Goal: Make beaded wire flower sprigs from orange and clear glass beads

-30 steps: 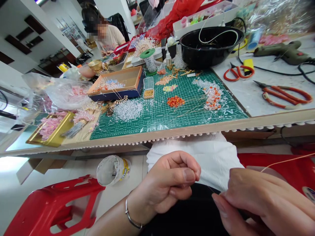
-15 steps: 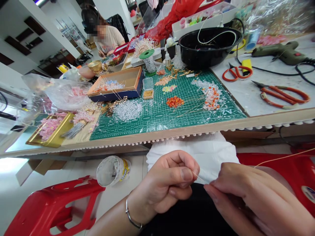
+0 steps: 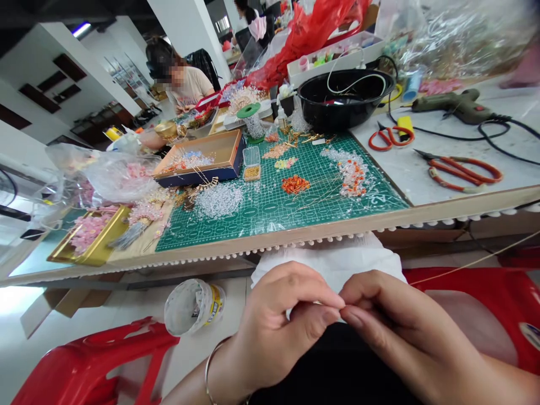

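Note:
My left hand (image 3: 291,320), with a bracelet at the wrist, is pinched closed in front of the table edge. Its thumb and forefinger tips meet those of my right hand (image 3: 405,320), which is pinched too. A thin tan thread (image 3: 476,261) runs from behind my right hand up to the right edge of the view. At the fingertips the thread itself is mostly hidden. White cloth (image 3: 333,259) lies beyond my hands. On the green cutting mat (image 3: 261,211) are clear beads (image 3: 219,199), orange beads (image 3: 295,184) and a cluster of clear and orange beads (image 3: 353,177).
Red-handled pliers (image 3: 464,171), small scissors (image 3: 390,138) and a glue gun (image 3: 455,106) lie at the right, near a black basin (image 3: 346,104). A bead box (image 3: 198,160) stands at the left. Below are a bucket (image 3: 189,309) and red stools (image 3: 93,360). A person (image 3: 188,84) sits across.
My hands have come together until their fingertips touch; the short span of thread between them no longer shows. The view has shifted slightly, and the thread at the right slants more steeply.

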A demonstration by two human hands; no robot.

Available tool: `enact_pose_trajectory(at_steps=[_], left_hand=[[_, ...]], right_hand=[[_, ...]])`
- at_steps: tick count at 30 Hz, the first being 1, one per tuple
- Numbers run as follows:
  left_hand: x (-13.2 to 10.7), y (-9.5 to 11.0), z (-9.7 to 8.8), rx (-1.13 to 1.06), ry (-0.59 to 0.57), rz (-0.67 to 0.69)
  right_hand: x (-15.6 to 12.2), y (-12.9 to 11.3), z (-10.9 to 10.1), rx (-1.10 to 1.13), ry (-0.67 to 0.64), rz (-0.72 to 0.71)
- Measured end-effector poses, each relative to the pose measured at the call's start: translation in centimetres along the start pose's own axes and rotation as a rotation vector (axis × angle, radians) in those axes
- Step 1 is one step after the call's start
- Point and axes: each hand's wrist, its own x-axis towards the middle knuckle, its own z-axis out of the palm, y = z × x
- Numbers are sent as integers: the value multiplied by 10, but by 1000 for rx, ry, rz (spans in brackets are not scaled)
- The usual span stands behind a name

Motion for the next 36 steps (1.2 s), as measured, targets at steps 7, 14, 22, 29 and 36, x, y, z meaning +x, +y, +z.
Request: enact_pose_trajectory(at_steps=[7, 14, 22, 29, 36], left_hand=[[1, 8, -1, 460, 21, 349], [1, -4, -20, -88, 354, -35], [1, -25, 8, -503, -8, -543], [6, -16, 7, -513, 51, -377], [6, -17, -9, -895, 192, -452]], right_hand=[[1, 2, 0, 123, 1, 233], [-10, -6, -16, -182, 183, 64], [-12, 2, -6, -281, 225, 43], [-9, 9, -2, -440, 103, -105], [-31, 5, -21, -881, 73, -522]])
